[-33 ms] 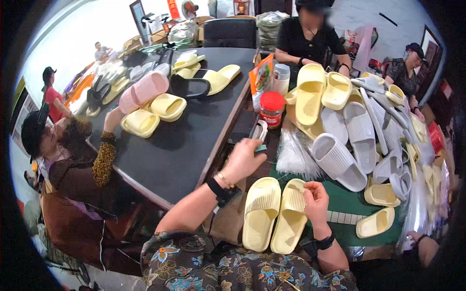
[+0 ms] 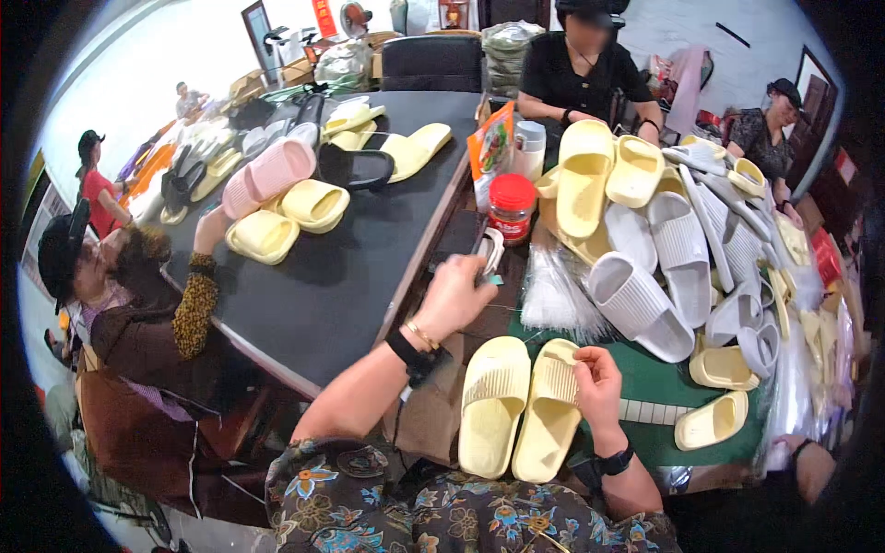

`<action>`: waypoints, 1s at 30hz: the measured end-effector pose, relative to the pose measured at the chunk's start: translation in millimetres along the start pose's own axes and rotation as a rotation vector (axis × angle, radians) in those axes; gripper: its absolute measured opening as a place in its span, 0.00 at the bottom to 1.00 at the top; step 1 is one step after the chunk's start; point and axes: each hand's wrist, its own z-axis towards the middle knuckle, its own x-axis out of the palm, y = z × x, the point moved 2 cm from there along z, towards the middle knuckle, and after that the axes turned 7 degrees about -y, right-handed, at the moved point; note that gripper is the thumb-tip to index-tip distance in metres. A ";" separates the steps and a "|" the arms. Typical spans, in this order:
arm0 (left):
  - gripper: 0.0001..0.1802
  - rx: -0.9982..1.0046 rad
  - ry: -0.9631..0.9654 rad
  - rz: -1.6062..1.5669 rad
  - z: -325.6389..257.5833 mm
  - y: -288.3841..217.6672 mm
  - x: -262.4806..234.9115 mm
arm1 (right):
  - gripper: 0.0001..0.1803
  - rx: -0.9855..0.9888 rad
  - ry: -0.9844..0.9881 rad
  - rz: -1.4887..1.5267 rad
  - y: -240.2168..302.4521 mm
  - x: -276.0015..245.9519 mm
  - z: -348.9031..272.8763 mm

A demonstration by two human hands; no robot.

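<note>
A pair of yellow slide slippers lies side by side at the table edge before me: the left slipper [image 2: 493, 433] and the right slipper [image 2: 546, 433], toes pointing away. My right hand [image 2: 599, 382] is closed in a pinch at the strap's outer edge on the right slipper. Ahead and to the left, my left hand [image 2: 456, 300] has its fingers curled together; whatever they hold is hidden. Just beyond its fingertips are a white looped handle [image 2: 491, 247] and a small teal piece [image 2: 496, 280]. A bundle of thin clear strands [image 2: 558, 290] lies to the right of that hand.
Grey and yellow slippers [image 2: 641, 304] are heaped at right. A red-lidded jar [image 2: 511, 207], a bottle [image 2: 529, 147] and an orange packet [image 2: 491, 143] stand ahead. Across the black table [image 2: 369, 249] at left, a person holds a pink slipper [image 2: 269, 177]. Another person sits opposite.
My left hand has shifted slightly to the left, a little away from the teal piece. My right hand stays at the right slipper's strap.
</note>
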 end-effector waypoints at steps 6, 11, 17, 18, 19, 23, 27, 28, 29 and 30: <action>0.24 -0.103 -0.005 0.339 61.3 29.7 21.7 | 0.06 -0.015 0.009 -0.067 -10.1 -4.4 -15.7; 0.25 -0.179 -0.035 0.632 69.6 52.5 49.3 | 0.06 -0.109 0.028 -0.120 -6.0 0.5 -20.0; 0.16 -0.155 -0.183 0.739 60.4 42.0 71.3 | 0.06 -0.130 0.005 -0.120 -10.8 -3.1 -19.4; 0.15 -0.155 -0.222 0.734 60.1 36.2 72.7 | 0.06 -0.135 0.003 -0.119 -11.9 -5.0 -18.3; 0.13 -0.138 -0.275 0.744 58.4 41.7 76.4 | 0.06 -0.114 0.002 -0.110 -16.8 -5.1 -18.6; 0.10 -0.180 -0.325 0.704 59.0 55.3 82.3 | 0.05 -0.040 0.021 -0.050 -22.0 -2.1 -19.8; 0.08 -0.196 -0.364 0.675 58.5 43.3 80.6 | 0.05 -0.051 0.030 -0.035 -26.9 -4.3 -19.5; 0.08 -0.210 -0.357 0.650 60.6 43.8 81.9 | 0.05 -0.061 0.012 -0.037 -26.5 -5.3 -19.0; 0.08 -0.217 -0.368 0.663 61.1 44.2 83.2 | 0.05 -0.059 0.028 -0.036 -25.9 -5.3 -18.6; 0.09 -0.222 -0.378 0.673 60.6 45.4 84.1 | 0.05 -0.062 0.034 -0.038 -25.4 -3.8 -18.9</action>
